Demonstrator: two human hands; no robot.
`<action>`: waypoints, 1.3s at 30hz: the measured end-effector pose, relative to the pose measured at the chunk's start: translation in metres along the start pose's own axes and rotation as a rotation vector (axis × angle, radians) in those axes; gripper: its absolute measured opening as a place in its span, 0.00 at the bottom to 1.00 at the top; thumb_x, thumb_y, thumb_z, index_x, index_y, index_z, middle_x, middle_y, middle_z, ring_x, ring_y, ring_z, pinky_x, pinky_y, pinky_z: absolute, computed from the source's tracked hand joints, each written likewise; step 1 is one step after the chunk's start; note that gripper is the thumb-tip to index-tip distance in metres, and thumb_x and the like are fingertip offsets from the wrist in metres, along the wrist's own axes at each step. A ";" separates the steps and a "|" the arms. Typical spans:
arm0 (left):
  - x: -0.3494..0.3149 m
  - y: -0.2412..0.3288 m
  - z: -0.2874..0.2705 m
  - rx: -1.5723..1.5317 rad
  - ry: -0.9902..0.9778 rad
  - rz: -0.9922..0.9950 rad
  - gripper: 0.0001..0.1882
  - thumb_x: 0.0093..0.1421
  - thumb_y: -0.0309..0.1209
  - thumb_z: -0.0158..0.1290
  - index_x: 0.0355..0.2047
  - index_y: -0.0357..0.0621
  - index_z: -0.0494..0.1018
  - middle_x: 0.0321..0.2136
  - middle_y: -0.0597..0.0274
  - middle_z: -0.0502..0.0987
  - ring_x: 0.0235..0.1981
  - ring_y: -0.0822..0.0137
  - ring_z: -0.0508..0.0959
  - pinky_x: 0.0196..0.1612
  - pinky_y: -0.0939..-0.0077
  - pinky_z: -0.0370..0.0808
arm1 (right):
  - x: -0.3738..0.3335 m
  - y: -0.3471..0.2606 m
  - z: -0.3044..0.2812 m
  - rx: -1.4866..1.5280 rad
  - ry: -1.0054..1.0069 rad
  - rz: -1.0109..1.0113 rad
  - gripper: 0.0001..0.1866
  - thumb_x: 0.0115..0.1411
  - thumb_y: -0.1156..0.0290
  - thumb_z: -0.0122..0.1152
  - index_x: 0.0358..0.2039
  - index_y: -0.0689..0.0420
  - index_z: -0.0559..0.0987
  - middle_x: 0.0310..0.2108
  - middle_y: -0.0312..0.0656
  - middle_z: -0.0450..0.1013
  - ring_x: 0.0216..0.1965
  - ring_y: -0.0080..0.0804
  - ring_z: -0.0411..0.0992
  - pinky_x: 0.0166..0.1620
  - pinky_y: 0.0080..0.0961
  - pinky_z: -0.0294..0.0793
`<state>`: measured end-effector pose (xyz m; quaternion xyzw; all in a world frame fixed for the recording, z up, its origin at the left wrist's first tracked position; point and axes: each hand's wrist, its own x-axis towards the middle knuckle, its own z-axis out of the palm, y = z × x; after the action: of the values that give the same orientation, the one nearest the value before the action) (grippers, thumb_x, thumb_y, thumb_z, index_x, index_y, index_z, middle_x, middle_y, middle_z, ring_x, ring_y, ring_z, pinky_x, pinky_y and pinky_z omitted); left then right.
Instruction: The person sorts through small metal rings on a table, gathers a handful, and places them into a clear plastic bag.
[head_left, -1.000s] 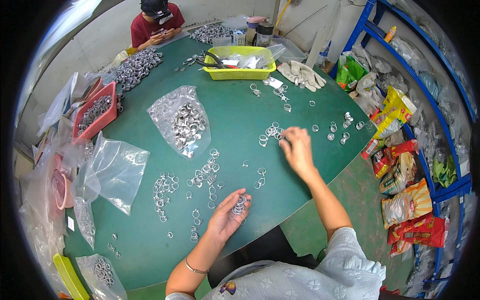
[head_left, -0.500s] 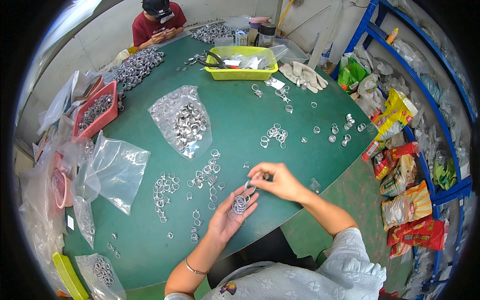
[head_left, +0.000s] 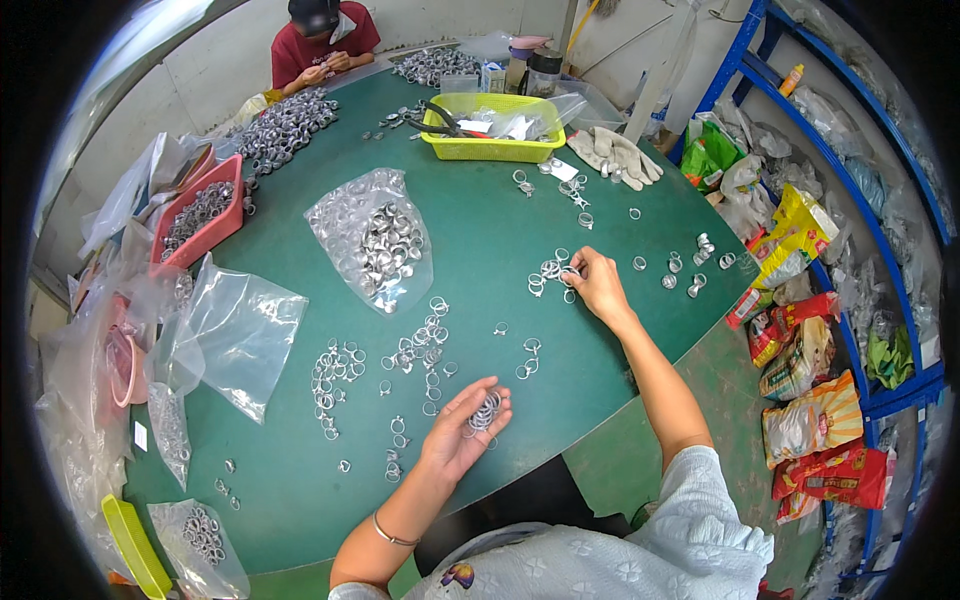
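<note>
My left hand (head_left: 452,440) is palm up near the table's front edge, fingers curled around a bunch of silver rings (head_left: 485,410). Farther out and to the right, my right hand (head_left: 602,288) reaches down to a small pile of rings (head_left: 548,272). Its thumb and fingertips are pinched at a ring on the pile's right side. Between the two hands lie a few rings (head_left: 528,362). More loose rings (head_left: 425,345) lie in rows left of my left hand, with another group of rings (head_left: 330,380) beyond them.
A clear bag of rings (head_left: 385,245) lies mid-table. Beyond it stands a yellow-green basket (head_left: 490,150) with pliers; gloves (head_left: 615,160) lie beside it. A pink basket (head_left: 205,235) and plastic bags line the left side. A co-worker (head_left: 322,45) sits at the far left. Blue shelving (head_left: 860,180) stands right.
My right hand has moved away from my left hand, out to the ring pile. A few rings now show where it was. My left fingers have curled in more around their rings.
</note>
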<state>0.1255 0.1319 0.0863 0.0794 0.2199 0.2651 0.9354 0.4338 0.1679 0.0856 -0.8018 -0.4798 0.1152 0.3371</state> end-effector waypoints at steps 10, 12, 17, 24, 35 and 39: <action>-0.003 0.000 0.003 0.050 0.013 0.012 0.20 0.61 0.30 0.49 0.52 0.35 0.62 0.44 0.46 0.71 0.44 0.57 0.74 0.49 0.66 0.75 | -0.039 -0.049 -0.022 0.802 -0.279 -0.043 0.09 0.50 0.77 0.64 0.31 0.61 0.74 0.29 0.38 0.75 0.30 0.22 0.73 0.36 0.19 0.74; -0.002 -0.001 0.009 0.010 -0.007 0.002 0.22 0.62 0.32 0.47 0.54 0.35 0.60 0.46 0.45 0.70 0.46 0.57 0.73 0.50 0.65 0.74 | -0.065 -0.073 -0.022 0.860 -0.553 -0.044 0.09 0.52 0.79 0.61 0.34 0.61 0.73 0.31 0.39 0.75 0.34 0.24 0.74 0.39 0.19 0.73; 0.001 0.001 -0.001 -0.054 -0.061 -0.027 0.19 0.63 0.33 0.46 0.52 0.37 0.61 0.46 0.45 0.69 0.46 0.56 0.72 0.47 0.67 0.76 | -0.086 -0.106 -0.009 0.413 -0.615 -0.411 0.10 0.50 0.76 0.64 0.34 0.61 0.76 0.31 0.35 0.72 0.26 0.16 0.68 0.28 0.15 0.66; 0.000 0.002 -0.004 0.005 0.013 -0.049 0.17 0.61 0.28 0.48 0.49 0.38 0.63 0.44 0.47 0.71 0.43 0.57 0.74 0.43 0.69 0.77 | -0.045 -0.035 -0.012 -0.278 0.005 -0.322 0.10 0.46 0.71 0.66 0.29 0.60 0.76 0.33 0.42 0.70 0.38 0.40 0.65 0.44 0.35 0.63; -0.001 0.003 0.013 -0.039 -0.001 0.023 0.22 0.63 0.35 0.46 0.55 0.39 0.59 0.48 0.47 0.69 0.47 0.55 0.72 0.49 0.64 0.73 | -0.085 -0.089 -0.011 0.467 -0.450 -0.220 0.10 0.48 0.71 0.66 0.29 0.61 0.77 0.26 0.41 0.74 0.26 0.29 0.71 0.37 0.27 0.69; 0.001 0.000 0.001 -0.074 0.016 0.050 0.21 0.63 0.38 0.46 0.53 0.41 0.62 0.47 0.47 0.69 0.46 0.56 0.72 0.48 0.65 0.74 | -0.080 -0.096 -0.001 0.299 -0.381 -0.509 0.09 0.48 0.71 0.65 0.29 0.60 0.77 0.28 0.43 0.73 0.32 0.34 0.71 0.38 0.28 0.70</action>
<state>0.1268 0.1327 0.0870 0.0483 0.2152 0.2968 0.9291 0.3264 0.1298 0.1377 -0.5625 -0.6963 0.2438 0.3731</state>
